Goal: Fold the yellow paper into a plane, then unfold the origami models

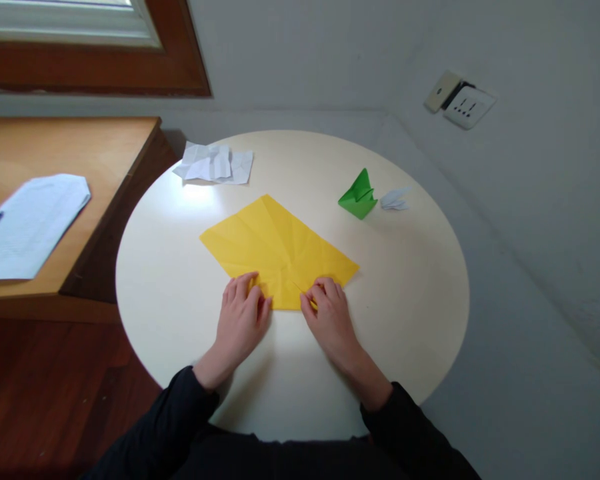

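Observation:
A creased yellow paper sheet lies flat in the middle of the round white table. My left hand rests on the sheet's near left edge, fingers curled and pressing it down. At the near right edge, my right hand pinches a small fold of the same sheet between thumb and fingers. Both sleeves are black.
A crumpled white paper lies at the table's far left. A folded green paper figure and a small pale folded piece sit at the far right. A wooden desk with printed sheets stands left. A wall socket is on the right wall.

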The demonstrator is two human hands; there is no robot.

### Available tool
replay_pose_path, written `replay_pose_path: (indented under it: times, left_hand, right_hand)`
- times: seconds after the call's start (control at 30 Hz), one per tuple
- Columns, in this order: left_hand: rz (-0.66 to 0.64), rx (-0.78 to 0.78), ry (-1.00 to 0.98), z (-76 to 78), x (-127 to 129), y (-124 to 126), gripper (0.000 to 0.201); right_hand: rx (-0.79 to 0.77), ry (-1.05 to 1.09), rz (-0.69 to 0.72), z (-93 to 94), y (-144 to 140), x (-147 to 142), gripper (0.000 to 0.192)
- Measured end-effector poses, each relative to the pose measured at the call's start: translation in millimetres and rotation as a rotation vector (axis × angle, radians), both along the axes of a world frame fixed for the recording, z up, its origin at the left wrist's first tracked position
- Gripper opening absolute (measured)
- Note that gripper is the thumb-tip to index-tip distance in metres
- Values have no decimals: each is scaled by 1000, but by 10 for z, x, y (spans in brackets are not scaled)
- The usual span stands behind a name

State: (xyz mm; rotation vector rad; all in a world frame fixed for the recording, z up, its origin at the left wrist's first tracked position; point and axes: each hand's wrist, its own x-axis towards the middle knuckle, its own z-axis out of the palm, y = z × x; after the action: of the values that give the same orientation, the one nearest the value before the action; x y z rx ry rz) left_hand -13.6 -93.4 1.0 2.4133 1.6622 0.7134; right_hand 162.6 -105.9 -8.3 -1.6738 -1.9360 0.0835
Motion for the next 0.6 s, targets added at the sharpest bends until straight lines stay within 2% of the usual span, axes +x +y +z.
replay_pose_path:
  times: [0.6]
  left_hand:
    - [-5, -7, 11, -6, -2, 4, 14]
  right_hand:
    - [10, -30, -20, -2, 2, -12, 15]
